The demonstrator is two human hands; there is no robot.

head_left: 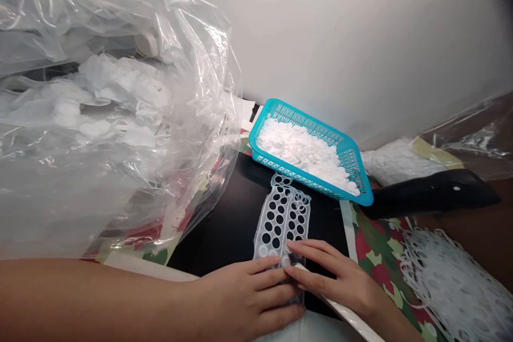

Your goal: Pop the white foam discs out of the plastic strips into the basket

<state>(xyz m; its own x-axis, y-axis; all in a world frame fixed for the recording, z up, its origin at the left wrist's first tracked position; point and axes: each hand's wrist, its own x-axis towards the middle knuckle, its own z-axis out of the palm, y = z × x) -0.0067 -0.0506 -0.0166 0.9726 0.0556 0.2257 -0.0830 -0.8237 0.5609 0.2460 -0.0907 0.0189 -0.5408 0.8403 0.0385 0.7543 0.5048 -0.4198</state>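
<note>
My left hand (256, 296) lies with its fingers stretched flat over the lower end of a translucent plastic sheet (285, 219) with rows of round holes. Most of the holes show the black board (218, 219) beneath; a few near my fingertips hold whitish discs (263, 251). Over the sheet's lower right side, my right hand (340, 275) grips a slim white stick-like tool (347, 318). Its tip is near my left fingertips, partly hidden. The right index finger touches a small white disc at the sheet.
A turquoise basket (363, 176) of small white discs stands behind the sheet. On the left bulges a big clear bag (120, 171) with white pieces inside. A black handle-like object (436, 192) lies right of the basket, above a pile of holed plastic sheets (460, 283). A pale wall (360, 37) rises behind.
</note>
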